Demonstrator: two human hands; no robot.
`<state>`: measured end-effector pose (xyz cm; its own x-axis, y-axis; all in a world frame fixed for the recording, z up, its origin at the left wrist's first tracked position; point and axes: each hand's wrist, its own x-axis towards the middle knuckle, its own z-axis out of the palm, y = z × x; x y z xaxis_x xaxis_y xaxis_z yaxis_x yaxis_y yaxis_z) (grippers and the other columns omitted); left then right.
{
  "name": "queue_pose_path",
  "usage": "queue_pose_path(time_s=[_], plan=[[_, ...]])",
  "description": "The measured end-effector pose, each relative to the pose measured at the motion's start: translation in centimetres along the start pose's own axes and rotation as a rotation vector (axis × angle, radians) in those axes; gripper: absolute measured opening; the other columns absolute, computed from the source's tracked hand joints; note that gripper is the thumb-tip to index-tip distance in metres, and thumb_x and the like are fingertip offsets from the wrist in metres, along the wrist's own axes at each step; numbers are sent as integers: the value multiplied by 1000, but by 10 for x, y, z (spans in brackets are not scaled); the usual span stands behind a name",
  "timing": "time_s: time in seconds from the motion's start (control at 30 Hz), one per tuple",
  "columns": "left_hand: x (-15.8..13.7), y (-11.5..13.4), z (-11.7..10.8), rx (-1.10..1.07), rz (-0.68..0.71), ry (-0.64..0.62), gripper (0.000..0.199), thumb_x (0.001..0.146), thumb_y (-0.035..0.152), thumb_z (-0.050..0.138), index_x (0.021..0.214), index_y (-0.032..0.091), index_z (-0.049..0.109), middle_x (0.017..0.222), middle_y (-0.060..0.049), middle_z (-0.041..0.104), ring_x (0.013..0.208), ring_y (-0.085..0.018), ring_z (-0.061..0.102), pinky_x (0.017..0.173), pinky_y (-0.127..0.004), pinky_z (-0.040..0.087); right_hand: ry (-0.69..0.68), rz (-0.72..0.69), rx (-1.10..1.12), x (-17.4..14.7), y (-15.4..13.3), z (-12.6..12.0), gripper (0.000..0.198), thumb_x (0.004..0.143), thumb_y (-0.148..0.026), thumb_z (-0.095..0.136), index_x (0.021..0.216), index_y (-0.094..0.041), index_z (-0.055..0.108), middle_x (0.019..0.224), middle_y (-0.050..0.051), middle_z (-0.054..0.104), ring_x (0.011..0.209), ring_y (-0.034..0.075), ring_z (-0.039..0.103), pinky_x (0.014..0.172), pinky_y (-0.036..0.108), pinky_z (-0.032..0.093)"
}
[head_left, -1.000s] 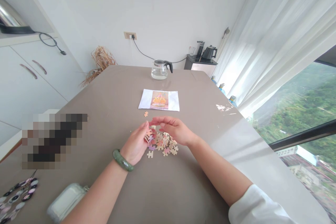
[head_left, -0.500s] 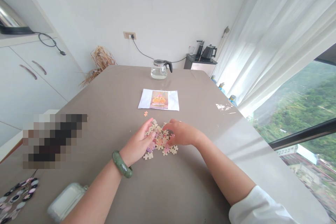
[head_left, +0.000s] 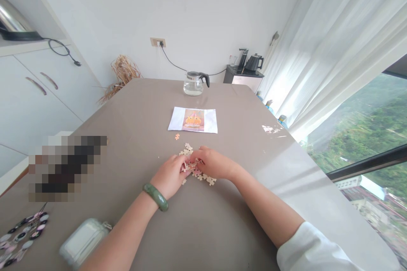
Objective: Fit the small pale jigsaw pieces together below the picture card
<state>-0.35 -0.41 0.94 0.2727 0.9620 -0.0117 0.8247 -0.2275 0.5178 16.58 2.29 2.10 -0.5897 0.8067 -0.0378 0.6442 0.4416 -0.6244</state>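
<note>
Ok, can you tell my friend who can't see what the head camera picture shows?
Two hands, the left hand and right hand, press together over a pile of puzzle pieces on a grey-brown table. A printed picture sheet and a glass jug sit farther back; one stray piece lies apart.

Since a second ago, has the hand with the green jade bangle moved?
Yes. The left hand with the green jade bangle has turned palm down onto the pile of small puzzle pieces, dropping nearer the person, farther from the printed reference picture.
</note>
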Motion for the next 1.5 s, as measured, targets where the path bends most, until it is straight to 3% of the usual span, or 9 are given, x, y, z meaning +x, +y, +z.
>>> queue_pose_path(time_s=[0.2, 0.37, 0.47, 0.6, 0.73, 0.87, 1.13, 1.27, 1.5], plan=[[0, -3, 8, -234, -65, 16, 31, 73, 35, 43, 101, 24, 48, 69, 0, 58, 60, -14, 54, 55, -24, 38, 80, 73, 68, 0, 1, -6, 17, 76, -19, 38, 85, -19, 53, 73, 0, 53, 60, 9, 45, 51, 19, 34], [1, -1, 10, -549, -113, -18, 31, 72, 31, 43, 102, 23, 48, 84, -2, 60, 66, -15, 59, 56, -24, 42, 137, 90, 178, 3, 5, -12, 30, 76, -20, 39, 104, -21, 51, 81, 2, 57, 68, 11, 50, 58, 22, 38], [1, 3, 8, -639, -133, 17, 35, 70, 30, 46, 104, 23, 49, 93, -3, 59, 70, -15, 60, 59, -25, 44, 116, 49, 277, 4, 6, -13, 28, 77, -20, 38, 100, -20, 54, 86, 3, 58, 73, 12, 51, 62, 23, 40], [2, 5, 7, -609, -84, 137, 35, 66, 34, 52, 99, 20, 53, 100, -5, 56, 78, -17, 57, 67, -28, 44, 57, 39, 441, 5, 4, -13, 22, 76, -20, 40, 92, -18, 55, 77, 1, 59, 64, 10, 52, 58, 23, 43], [3, 1, 7, -541, -49, 158, 26, 70, 38, 47, 83, 19, 57, 88, -4, 58, 74, -15, 55, 66, -29, 44, 52, 37, 534, 5, 2, -11, 20, 75, -22, 43, 91, -18, 54, 76, 1, 59, 65, 10, 54, 57, 22, 44], [5, -3, 7, -559, -61, 193, 27, 72, 40, 45, 83, 19, 57, 85, -4, 58, 70, -14, 55, 62, -27, 45, 55, 35, 536, 6, 5, -10, 19, 75, -25, 43, 90, -18, 54, 75, 2, 58, 64, 11, 56, 54, 22, 44], [4, 2, 4, -624, -104, 213, 30, 70, 43, 46, 81, 17, 58, 77, -3, 61, 61, -13, 55, 56, -25, 44, 108, 31, 490, 6, 8, -10, 23, 74, -30, 46, 92, -18, 51, 70, 1, 55, 60, 10, 53, 52, 21, 42], [3, 6, 0, -610, -79, 200, 29, 71, 43, 44, 78, 17, 57, 83, -3, 61, 57, -11, 54, 55, -24, 43, 112, 23, 463, 7, 6, -7, 19, 74, -30, 45, 86, -18, 53, 70, 1, 55, 62, 10, 52, 53, 21, 42], [2, 3, -1, -653, -146, 156, 32, 72, 46, 42, 79, 17, 56, 61, 0, 58, 52, -13, 54, 53, -24, 41, 155, 54, 472, 10, 7, -4, 15, 74, -28, 44, 81, -18, 52, 71, 0, 56, 58, 9, 52, 53, 21, 41]])
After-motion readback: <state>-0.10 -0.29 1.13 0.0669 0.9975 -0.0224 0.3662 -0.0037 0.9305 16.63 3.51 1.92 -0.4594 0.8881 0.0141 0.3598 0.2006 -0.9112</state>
